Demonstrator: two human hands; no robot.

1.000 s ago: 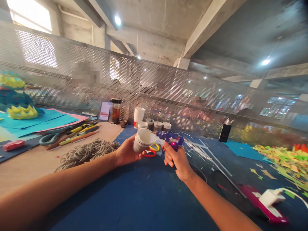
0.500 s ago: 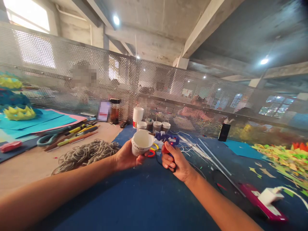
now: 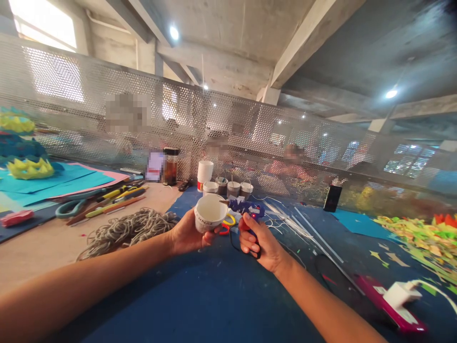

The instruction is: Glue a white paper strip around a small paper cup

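My left hand (image 3: 189,232) is closed round a white paper cup (image 3: 210,215), tilted so that its inside faces me; dark lettering runs below the rim. In my right hand (image 3: 260,240) is a blue hot glue gun (image 3: 246,207), gripped by its handle. Its nozzle points left and reaches the cup's right rim; whether it touches cannot be made out. Behind the cup lie scissors (image 3: 230,220) with yellow and red handles, partly hidden. Farther back stand a stack of paper cups (image 3: 205,172) and several cups wrapped in grey cord (image 3: 233,188).
Left of the cup lies a heap of grey cord (image 3: 128,231), with tools (image 3: 117,199) beyond it. Glue sticks (image 3: 314,233) and white strips lie to the right. A magenta power strip (image 3: 392,305) holds a white plug. A phone (image 3: 332,197) stands before the perforated screen (image 3: 243,128).
The glue gun has tipped slightly, and its nozzle now shows at the cup's right rim. The cup stays nearly where it was in my left hand.
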